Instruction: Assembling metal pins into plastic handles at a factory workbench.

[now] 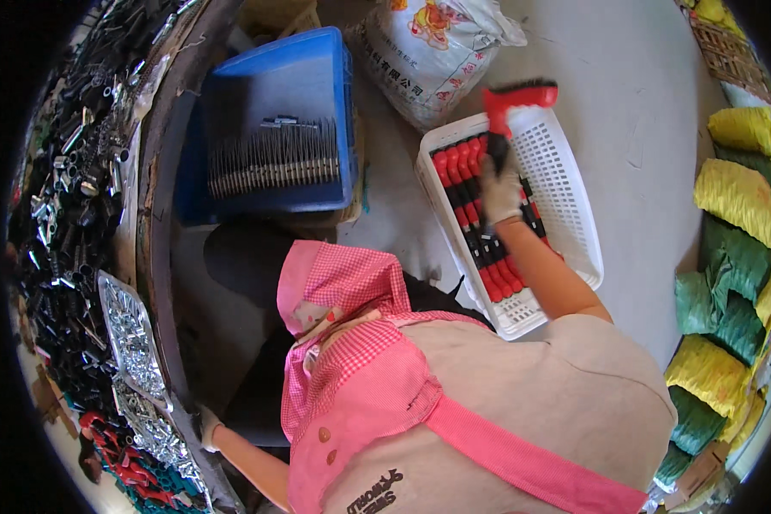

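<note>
My right hand [501, 190], in a pale glove, is closed around the black part of a red-and-black tool handle [520, 98]. Its red, bent end points up and away, over the far end of a white plastic basket [581, 218]. Beneath that hand, red-and-black handles [467, 201] lie side by side in rows along the basket's left part. My left hand [208, 428], also gloved, is low on the left against the edge of the workbench [156, 184]. Its fingers are mostly hidden, so what it holds, if anything, does not show.
A blue bin [344, 111] holds a row of thin metal blades [274, 163]. Behind the basket stands a white woven sack [433, 56]. Metal parts [133, 330] and black pieces [68, 214] cover the bench. Yellow and green sacks [737, 193] line the right side.
</note>
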Motion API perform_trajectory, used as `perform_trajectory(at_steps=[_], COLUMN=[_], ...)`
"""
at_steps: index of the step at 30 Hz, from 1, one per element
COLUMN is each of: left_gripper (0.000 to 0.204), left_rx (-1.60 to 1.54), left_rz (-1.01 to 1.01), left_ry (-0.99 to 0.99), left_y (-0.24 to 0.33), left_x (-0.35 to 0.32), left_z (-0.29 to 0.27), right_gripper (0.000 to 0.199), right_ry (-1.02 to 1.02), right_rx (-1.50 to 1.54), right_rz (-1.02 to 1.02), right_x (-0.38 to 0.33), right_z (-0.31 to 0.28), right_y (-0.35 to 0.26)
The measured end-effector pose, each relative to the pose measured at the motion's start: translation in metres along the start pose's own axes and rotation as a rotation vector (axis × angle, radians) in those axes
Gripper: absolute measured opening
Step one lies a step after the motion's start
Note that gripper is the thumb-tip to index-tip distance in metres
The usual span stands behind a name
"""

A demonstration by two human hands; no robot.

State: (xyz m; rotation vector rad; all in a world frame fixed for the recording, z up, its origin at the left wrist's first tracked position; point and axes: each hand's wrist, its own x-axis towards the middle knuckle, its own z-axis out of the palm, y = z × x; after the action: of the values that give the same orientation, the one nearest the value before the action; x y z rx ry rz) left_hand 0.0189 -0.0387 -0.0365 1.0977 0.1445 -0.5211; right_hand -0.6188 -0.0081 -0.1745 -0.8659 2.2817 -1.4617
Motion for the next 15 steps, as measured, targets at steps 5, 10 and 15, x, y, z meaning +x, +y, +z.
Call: perform_trajectory(at_steps=[5, 10, 15], left_gripper=[0.057, 0.057, 0.059], left_rx=[0.240, 0.274, 0.338], left_rz=[0.210, 0.257, 0.250], left_ry=[0.008, -0.030, -0.076], left_y=[-0.018, -0.029, -0.051], left_x=[0.017, 0.019, 0.027], left_z=[0.028, 0.053, 0.079], right_gripper=[0.064, 0.045, 0.041], right_ry=[-0.189, -0.282, -0.210], right_rx=[-0.789, -1.013, -1.204], right_rz=[0.306, 0.620, 0.654], right_x=[0.066, 0.117, 0.142], right_z=[-0.087, -0.064, -0.004], right_y=[0.250, 0.265, 0.268])
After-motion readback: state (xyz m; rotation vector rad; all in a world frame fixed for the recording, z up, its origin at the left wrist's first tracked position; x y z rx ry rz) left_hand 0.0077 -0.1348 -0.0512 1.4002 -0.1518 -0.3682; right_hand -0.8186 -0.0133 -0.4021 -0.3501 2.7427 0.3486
